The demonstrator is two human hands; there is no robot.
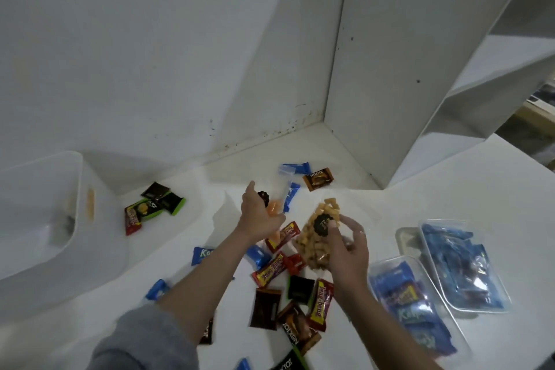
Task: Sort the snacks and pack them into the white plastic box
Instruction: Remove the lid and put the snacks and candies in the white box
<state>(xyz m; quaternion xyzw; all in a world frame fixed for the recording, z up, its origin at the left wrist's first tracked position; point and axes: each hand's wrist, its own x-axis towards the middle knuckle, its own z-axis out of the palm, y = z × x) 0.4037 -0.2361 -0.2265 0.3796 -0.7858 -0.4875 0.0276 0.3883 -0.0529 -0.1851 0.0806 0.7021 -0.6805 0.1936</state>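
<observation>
My right hand (345, 252) grips a clear bag of yellow-brown crackers (318, 234) with a round black label, held just above the table. My left hand (258, 213) is closed around a small orange snack pack (274, 207) with a black label, lifted over the pile. Red, brown, black and blue wrapped snacks (271, 269) lie scattered under and around both hands. The white plastic box (39, 210) stands at the far left with little visible inside.
Two clear trays (465, 264) holding blue packets sit at the right. A small group of green, black and red packs (150, 207) lies near the box. Blue packets and a brown Nextar pack (318, 179) lie by the back corner. White walls and a shelf unit close the back.
</observation>
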